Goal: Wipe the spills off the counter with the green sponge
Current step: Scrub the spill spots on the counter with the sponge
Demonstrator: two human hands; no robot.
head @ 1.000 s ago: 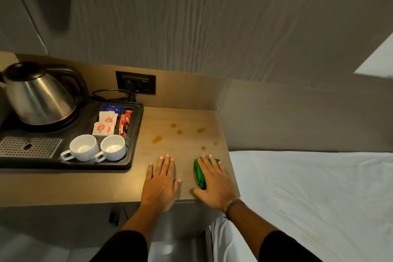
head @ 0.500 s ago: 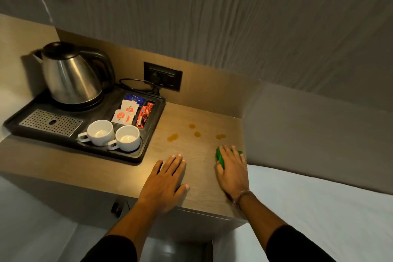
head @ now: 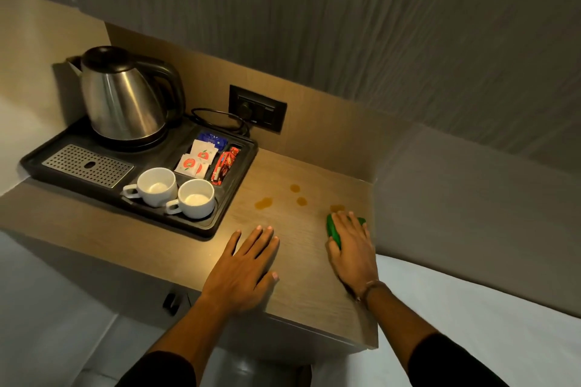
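A green sponge (head: 332, 231) lies on the wooden counter (head: 301, 276) near its right edge, mostly covered by my right hand (head: 353, 253), which presses down on it. Just beyond the fingertips is a faint brown spill (head: 337, 207). Three more brown spills sit further left: one large (head: 263, 203) and two small (head: 295, 188), (head: 302, 201). My left hand (head: 243, 267) rests flat on the counter with fingers spread, holding nothing.
A black tray (head: 217, 226) on the left holds a steel kettle (head: 121, 97), two white cups (head: 157, 185), (head: 195, 198) and sachets (head: 196, 160). A wall socket (head: 257, 111) with a plugged cord is behind. A white bed (head: 487, 308) lies right of the counter.
My right hand has slid the sponge forward along the counter's right edge, over the nearest small spots, up to the faint spill. The left hand stays flat. The camera view shifted.
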